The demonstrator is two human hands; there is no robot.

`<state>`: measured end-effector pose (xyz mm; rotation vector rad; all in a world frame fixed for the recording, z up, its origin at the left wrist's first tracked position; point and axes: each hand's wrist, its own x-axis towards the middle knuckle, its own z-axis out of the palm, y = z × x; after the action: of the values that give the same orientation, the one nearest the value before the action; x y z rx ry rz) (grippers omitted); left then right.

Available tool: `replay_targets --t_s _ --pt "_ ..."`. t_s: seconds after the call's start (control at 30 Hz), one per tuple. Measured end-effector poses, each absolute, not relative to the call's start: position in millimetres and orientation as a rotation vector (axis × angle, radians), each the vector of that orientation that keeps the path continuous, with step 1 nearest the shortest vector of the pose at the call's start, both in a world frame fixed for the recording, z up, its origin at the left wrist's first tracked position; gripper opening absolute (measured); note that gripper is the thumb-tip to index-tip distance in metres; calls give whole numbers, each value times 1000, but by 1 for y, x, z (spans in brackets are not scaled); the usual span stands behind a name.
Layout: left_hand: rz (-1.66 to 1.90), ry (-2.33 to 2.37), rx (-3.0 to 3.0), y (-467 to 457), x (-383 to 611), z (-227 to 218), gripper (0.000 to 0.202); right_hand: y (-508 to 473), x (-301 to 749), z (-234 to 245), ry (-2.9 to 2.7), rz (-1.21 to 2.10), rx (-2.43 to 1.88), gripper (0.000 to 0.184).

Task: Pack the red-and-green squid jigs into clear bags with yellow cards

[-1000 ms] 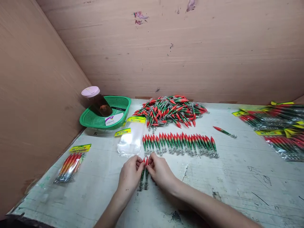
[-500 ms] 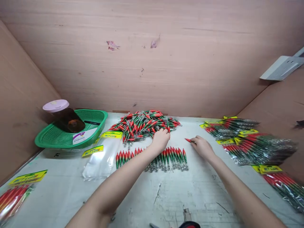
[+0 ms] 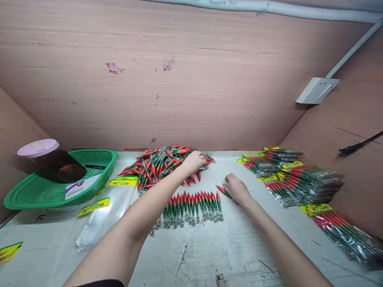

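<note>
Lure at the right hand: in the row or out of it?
Out: the lure lies aslant at the right hand, beyond the right end of the row of lures.

Left forearm (image 3: 146, 211) hides left end of lure row (image 3: 197, 207), centre; right hand (image 3: 237, 189) partly covers lone lure (image 3: 222, 190); yellow label (image 3: 10, 252) cut off, lower-left edge.

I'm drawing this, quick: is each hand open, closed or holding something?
Left hand: at the lure pile; can't tell if it's open or holding one.
Right hand: partly covering a single lure; can't tell if it's gripping it.
</note>
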<state>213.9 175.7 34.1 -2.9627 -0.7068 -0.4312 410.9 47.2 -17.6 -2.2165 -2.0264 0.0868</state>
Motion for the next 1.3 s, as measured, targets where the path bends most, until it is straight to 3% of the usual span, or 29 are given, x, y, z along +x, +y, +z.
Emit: replay_targets --t_s 0.17,0.4,0.57,0.9,1.1,1.3 --pt "-715 -857 -2953 176 201 43 29 42 407 -8 -2031 262 -2193 27" --pt "-822 -1053 -3025 181 202 45 27 37 402 2 -2054 598 -2234 27" --pt "-1138 -1268 -2930 186 206 56 29 36 400 4 -1993 721 -2257 28" --pt "-1727 -1545 -2907 174 207 74 20 39 398 4 -1801 650 -2400 30" --pt "-2261 -1819 -2848 122 173 82 26 18 408 23 -1684 625 -2278 16" --pt "-2369 -2229 -2974 30 115 74 38 -38 392 18 -1682 874 -2036 10"
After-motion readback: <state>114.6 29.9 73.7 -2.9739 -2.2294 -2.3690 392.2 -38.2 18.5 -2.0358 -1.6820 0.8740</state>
